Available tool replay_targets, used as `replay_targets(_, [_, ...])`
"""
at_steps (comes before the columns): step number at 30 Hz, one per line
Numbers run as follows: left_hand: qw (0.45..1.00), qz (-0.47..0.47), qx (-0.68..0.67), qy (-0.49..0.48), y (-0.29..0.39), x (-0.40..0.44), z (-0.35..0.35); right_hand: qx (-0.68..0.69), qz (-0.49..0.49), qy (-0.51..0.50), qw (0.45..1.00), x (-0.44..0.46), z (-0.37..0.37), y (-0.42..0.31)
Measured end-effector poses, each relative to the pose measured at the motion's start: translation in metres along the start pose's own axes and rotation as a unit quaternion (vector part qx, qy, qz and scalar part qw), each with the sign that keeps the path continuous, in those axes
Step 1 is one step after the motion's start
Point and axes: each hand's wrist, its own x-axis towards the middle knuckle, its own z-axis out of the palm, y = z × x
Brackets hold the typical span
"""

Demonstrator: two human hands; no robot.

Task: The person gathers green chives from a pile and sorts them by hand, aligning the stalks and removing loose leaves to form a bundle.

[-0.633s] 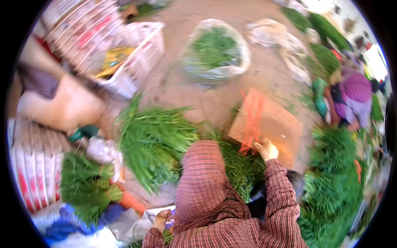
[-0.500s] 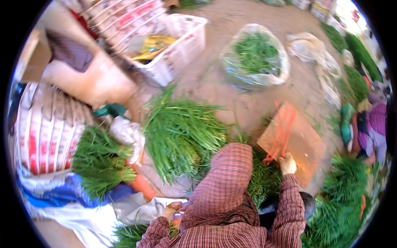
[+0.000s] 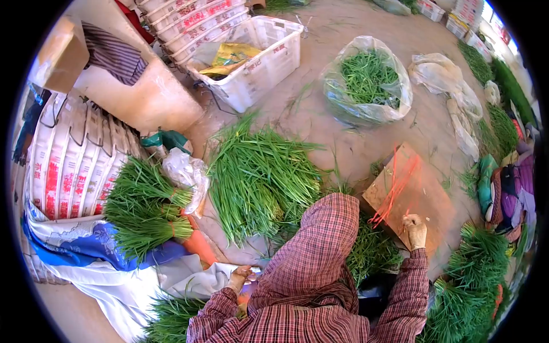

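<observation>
My right hand [image 3: 415, 231], fingers curled, is over the lower part of a tilted, worn orange-brown board [image 3: 432, 197]. Red strings [image 3: 394, 191] lie across the board to its left; whether the hand holds anything is hidden. Beside my bent knee, my left hand [image 3: 239, 279] has its fingers drawn together; what is in them, if anything, I cannot make out. A bunch of chive-like greens [image 3: 174, 317] lies below it. A large loose pile of these greens [image 3: 260, 177] spreads on the floor in front of me. Tied bunches [image 3: 146, 211] rest at the left.
A clear plastic bag of greens [image 3: 369, 80] stands ahead on the floor. A white crate [image 3: 263, 68] holds a yellow bag, with stacked crates [image 3: 80, 160] at the left. More greens [image 3: 472, 286] are heaped at the right, near a pile of clothing [image 3: 509, 188].
My right hand has moved right across the board, away from the lower ends of the red strings. The strings remain on the board. My left hand has hardly moved; the view has shifted slightly.
</observation>
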Motion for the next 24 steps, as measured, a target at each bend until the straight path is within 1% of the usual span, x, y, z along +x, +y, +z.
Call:
replay_targets(1, [1.0,0.017,0.01,-0.008,0.013,-0.001,0.004,0.071,0.0,0.0,0.998,-0.002,-0.007,0.001])
replay_targets(2, [1.0,0.016,0.012,-0.014,0.015,0.012,0.005,0.068,0.003,0.005,0.998,-0.001,-0.013,0.003])
replay_targets(3, [0.995,0.091,-0.044,-0.02,0.016,0.032,0.005,0.205,0.063,0.048,0.976,0.003,-0.021,0.007])
replay_targets(4, [0.981,0.163,-0.1,-0.025,0.013,0.047,0.006,0.336,0.121,0.091,0.93,0.006,-0.029,0.012])
replay_targets(5, [0.982,0.161,-0.098,-0.029,0.038,0.038,0.018,0.263,0.11,0.048,0.957,0.012,-0.037,0.036])
replay_targets(6, [0.986,0.131,-0.099,-0.04,0.07,0.035,0.033,0.262,0.112,0.052,0.957,0.015,-0.036,0.061])
replay_targets(7, [0.988,0.101,-0.101,-0.053,0.107,0.034,0.053,0.147,0.098,0.017,0.984,0.018,-0.035,0.083])
replay_targets(8, [0.989,0.099,-0.098,-0.057,0.13,0.04,0.068,0.03,0.085,-0.02,0.996,0.016,-0.034,0.079])
replay_targets(9, [0.985,0.099,-0.121,-0.078,0.152,0.046,0.083,-0.123,0.105,-0.031,0.986,0.012,-0.033,0.076])
replay_targets(10, [0.979,0.101,-0.145,-0.099,0.17,0.055,0.099,-0.126,0.107,-0.03,0.986,0.005,-0.031,0.069])
replay_targets(12, [0.979,0.083,-0.137,-0.124,0.197,0.087,0.126,-0.29,0.047,0.029,0.955,-0.005,-0.026,0.048])
replay_targets(13, [0.982,0.076,-0.124,-0.123,0.206,0.109,0.139,-0.311,0.007,0.047,0.949,-0.001,-0.027,0.032])
replay_targets(14, [0.982,0.058,-0.137,-0.113,0.213,0.125,0.148,-0.312,0.009,0.041,0.949,0.0,-0.018,0.021])
replay_targets(15, [0.983,0.046,-0.149,-0.101,0.214,0.144,0.154,-0.132,-0.013,0.032,0.991,0.003,-0.004,0.009])
replay_targets(16, [0.982,0.034,-0.16,-0.093,0.215,0.165,0.166,0.05,-0.032,0.027,0.998,0.006,0.008,-0.007])
replay_targets(18, [0.985,0.025,-0.147,-0.085,0.225,0.181,0.178,-0.027,-0.108,-0.111,0.988,0.001,0.036,-0.104])
replay_targets(20, [0.986,0.001,-0.148,-0.071,0.24,0.188,0.187,0.097,-0.052,-0.245,0.963,0.007,0.092,-0.147])
replay_targets(22, [0.989,-0.015,-0.14,-0.042,0.245,0.193,0.193,-0.001,-0.111,-0.295,0.949,0.031,0.162,-0.134])
replay_targets(24, [0.99,-0.016,-0.132,-0.039,0.247,0.211,0.187,-0.1,-0.098,-0.332,0.933,0.054,0.228,-0.131])
